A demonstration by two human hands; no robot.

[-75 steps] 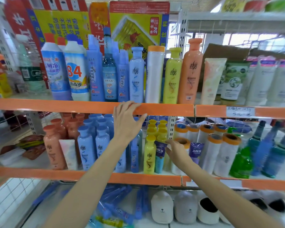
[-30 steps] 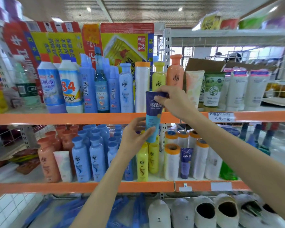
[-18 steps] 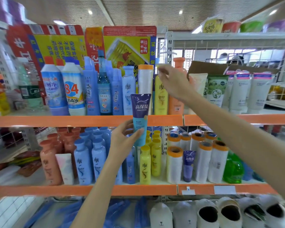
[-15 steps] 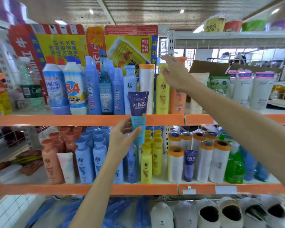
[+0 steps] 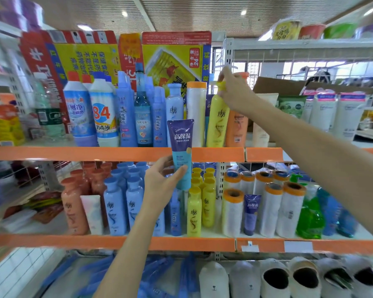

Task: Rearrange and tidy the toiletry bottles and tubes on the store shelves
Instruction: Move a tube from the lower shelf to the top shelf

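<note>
Right now I am holding the purple and blue tube [image 5: 180, 151] in my left hand [image 5: 159, 186], out in front of the orange edge of the upper shelf [image 5: 78, 153]. The tube is standing straight up and down. Its flat purple end is pointing up and its blue end is pointing down into my hand. My fingers [image 5: 180, 172] are wrapping around the blue lower part, with the thumb on the front, so the writing is facing me.

My right hand [image 5: 233, 91] is reaching up to the yellow bottle [image 5: 216, 123] on the upper shelf. Those fingers are closing around its yellow cap at the very top. The bottle is standing nearly upright, leaning a little, cap up. It is sitting between a white roll with an orange top [image 5: 195, 112] and an orange bottle [image 5: 237, 127], and my wrist is covering part of the orange one.

On the lower shelf [image 5: 159, 241] a second purple tube [image 5: 251, 214] is standing upright between white rolls. Rows of small yellow bottles [image 5: 199, 203] and blue bottles [image 5: 125, 203] are standing there too.
</note>
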